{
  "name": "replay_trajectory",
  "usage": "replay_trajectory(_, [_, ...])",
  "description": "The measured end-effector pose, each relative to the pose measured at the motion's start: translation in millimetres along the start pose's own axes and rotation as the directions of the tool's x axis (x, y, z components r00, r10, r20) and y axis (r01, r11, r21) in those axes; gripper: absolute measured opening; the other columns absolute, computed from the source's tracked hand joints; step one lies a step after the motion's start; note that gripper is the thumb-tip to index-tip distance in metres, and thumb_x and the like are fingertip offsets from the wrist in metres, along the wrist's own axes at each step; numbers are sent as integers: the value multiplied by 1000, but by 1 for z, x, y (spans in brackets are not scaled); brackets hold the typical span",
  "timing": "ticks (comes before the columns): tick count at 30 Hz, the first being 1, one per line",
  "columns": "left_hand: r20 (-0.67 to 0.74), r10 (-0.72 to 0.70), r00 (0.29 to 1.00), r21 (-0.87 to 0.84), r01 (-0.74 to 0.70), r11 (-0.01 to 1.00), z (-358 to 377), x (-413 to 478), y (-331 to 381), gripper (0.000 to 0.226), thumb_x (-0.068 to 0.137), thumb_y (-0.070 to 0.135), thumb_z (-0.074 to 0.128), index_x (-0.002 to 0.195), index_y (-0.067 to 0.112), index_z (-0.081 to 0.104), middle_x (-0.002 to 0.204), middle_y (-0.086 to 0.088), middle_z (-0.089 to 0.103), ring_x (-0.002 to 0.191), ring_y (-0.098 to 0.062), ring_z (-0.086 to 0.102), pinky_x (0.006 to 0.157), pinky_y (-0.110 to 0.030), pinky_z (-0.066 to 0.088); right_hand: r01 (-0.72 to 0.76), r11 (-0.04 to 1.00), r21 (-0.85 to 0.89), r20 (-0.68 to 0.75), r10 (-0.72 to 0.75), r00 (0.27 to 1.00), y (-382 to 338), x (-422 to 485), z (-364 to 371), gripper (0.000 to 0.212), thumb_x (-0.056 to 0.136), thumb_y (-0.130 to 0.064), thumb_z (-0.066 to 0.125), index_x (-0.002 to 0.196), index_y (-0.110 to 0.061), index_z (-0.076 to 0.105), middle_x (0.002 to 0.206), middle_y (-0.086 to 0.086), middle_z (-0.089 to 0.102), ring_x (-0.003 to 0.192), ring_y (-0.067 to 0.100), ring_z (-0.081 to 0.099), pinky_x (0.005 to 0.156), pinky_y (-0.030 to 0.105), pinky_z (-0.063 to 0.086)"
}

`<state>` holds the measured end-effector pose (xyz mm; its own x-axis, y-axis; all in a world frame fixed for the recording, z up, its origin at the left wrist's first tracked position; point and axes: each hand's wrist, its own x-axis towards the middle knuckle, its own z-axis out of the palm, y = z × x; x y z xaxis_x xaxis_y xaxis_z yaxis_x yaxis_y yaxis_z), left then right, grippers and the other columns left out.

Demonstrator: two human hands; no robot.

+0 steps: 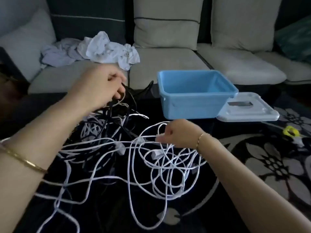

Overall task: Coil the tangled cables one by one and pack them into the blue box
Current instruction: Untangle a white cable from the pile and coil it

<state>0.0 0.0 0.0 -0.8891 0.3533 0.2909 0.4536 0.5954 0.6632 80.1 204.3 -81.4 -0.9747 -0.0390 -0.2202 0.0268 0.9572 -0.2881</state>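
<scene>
Head view: both hands work in one tangle of cables on a dark, flower-patterned surface in front of a sofa (pixel 168 58).

1. Left hand (pixel 101 86): raised over the far left part of the tangle, fingers curled down. It grips strands at the top of the black cables (pixel 117 113). A thin pale loop hangs from the same fingers. Motion blur hides exactly which strands are held.
2. Right hand (pixel 178 133): lower and nearer the middle, closed in a fist-like pinch on the white cables (pixel 161 167), just beside a small white connector. Several white loops hang and spread below this hand.
3. Hands relative to each other: apart, with the left farther from the camera and higher.
4. Cables: the black group is bunched under the left hand. The white group sprawls in wide loops across the near surface and crosses the black group in the middle.
5. Blue box (pixel 193 100): upright and open, beyond the right hand and apart from the tangle. No cable shows inside it.
6. Lid (pixel 249 111): pale and flat, touching the right side of the blue box.
7. Other items: a small yellow object (pixel 290 131) lies on the far right. A crumpled white cloth (pixel 101 47) rests on the sofa seat. Each wrist carries a gold bracelet (pixel 200 140).
</scene>
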Motion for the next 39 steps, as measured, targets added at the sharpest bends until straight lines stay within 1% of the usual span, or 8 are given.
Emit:
replay_trajectory(6, [26,-84,996,-20,84,996,-9,-44,19,26,96,7,44,85,27,57,84,-2,68,68,-16,64,55,-27,47,-52,991,121,-17,55,998,-7,-14,23,32,85,-36,62,62,-15,52,67,2,56,61,18,51,57,27,42])
replay_trajectory(11, [-71,-87,994,31,89,996,-34,-71,61,19,96,6,43,97,17,59,83,-1,67,69,-15,64,57,-27,48,-66,984,165,-53,76,996,-11,-26,26,17,86,-23,60,83,-7,65,76,4,60,74,23,59,60,27,43])
replay_trajectory(16, [-174,-131,976,59,143,988,-50,-106,89,19,95,5,42,99,14,58,79,-1,66,66,-18,63,62,-32,50,-31,910,412,-214,129,968,-12,-41,15,32,85,-12,55,54,-10,46,52,3,42,59,30,56,49,27,37])
replay_trajectory(20, [-201,-189,961,67,206,976,-60,-137,93,19,94,9,43,97,19,58,78,0,67,67,-19,67,65,-37,54,-93,976,195,37,88,995,-16,-60,34,16,92,-17,49,97,-4,56,86,14,64,81,31,66,59,31,48])
replay_trajectory(24, [-225,-184,957,107,212,971,-71,-162,96,17,95,7,43,98,17,57,79,-3,66,67,-21,65,59,-31,50,-113,991,75,-44,117,992,-18,-68,57,21,91,-15,50,106,-5,61,124,13,57,106,30,60,77,33,48])
replay_trajectory(30, [-247,-223,943,98,253,962,-88,-200,103,16,97,7,42,98,12,57,76,-6,65,63,-21,62,54,-27,45,-148,922,358,-171,220,960,-23,-90,50,12,86,-4,48,82,-6,59,97,14,62,87,27,61,68,29,46])
replay_trajectory(36, [-76,-262,962,-13,262,965,-25,-169,112,18,97,7,39,99,11,56,80,-6,65,63,-18,61,53,-27,47,-149,615,774,-84,333,939,-4,-99,26,14,80,-13,57,68,-14,49,65,5,51,49,19,49,42,18,37])
replay_trajectory(39, [1,-288,958,-102,287,952,21,-143,114,20,95,4,38,103,11,55,83,-7,64,66,-18,62,54,-27,50,-105,701,705,-193,332,923,10,-95,8,21,83,-8,54,65,-14,48,56,5,51,47,18,49,40,21,36])
